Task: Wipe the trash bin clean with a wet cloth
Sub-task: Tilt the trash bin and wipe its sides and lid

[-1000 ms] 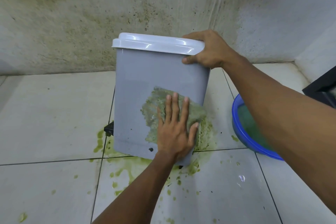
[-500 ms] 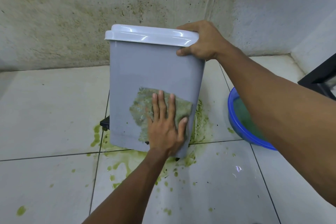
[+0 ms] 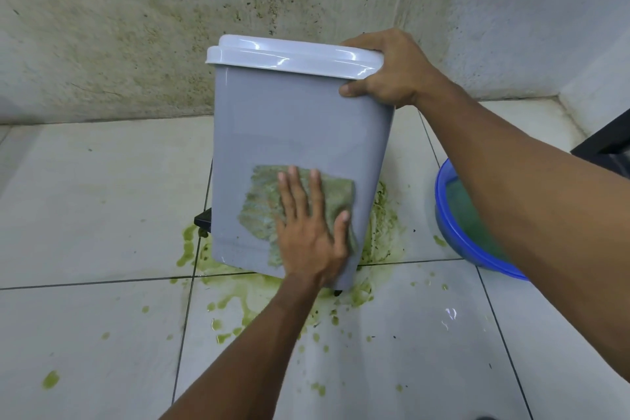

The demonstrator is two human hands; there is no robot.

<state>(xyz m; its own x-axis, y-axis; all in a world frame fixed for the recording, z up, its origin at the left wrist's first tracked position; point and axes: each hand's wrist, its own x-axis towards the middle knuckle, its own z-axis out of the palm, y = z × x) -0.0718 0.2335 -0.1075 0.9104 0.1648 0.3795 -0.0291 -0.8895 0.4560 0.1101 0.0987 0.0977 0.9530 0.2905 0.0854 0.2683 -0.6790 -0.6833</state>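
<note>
Step in hand: you are wiping the lower front wall of the trash bin [image 3: 293, 133].
Bin position: on the tiled floor [image 3: 85, 208], tipped, amid green spill.
Left hand [image 3: 312, 232]: flat, fingers spread, pressing the cloth [image 3: 262, 204] to the wall.
Right hand [image 3: 388, 70]: clamped over the lid [image 3: 289, 56] corner, steadying.
Next move: judged, sweep across the untouched wall, then rinse in the blue basin [image 3: 453, 235].

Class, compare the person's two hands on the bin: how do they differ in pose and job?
The left hand lies flat, pressing the cloth on the bin low down; the right hand curls around the lid corner. The left holds cloth; the right is bare. Both touch the bin.
</note>
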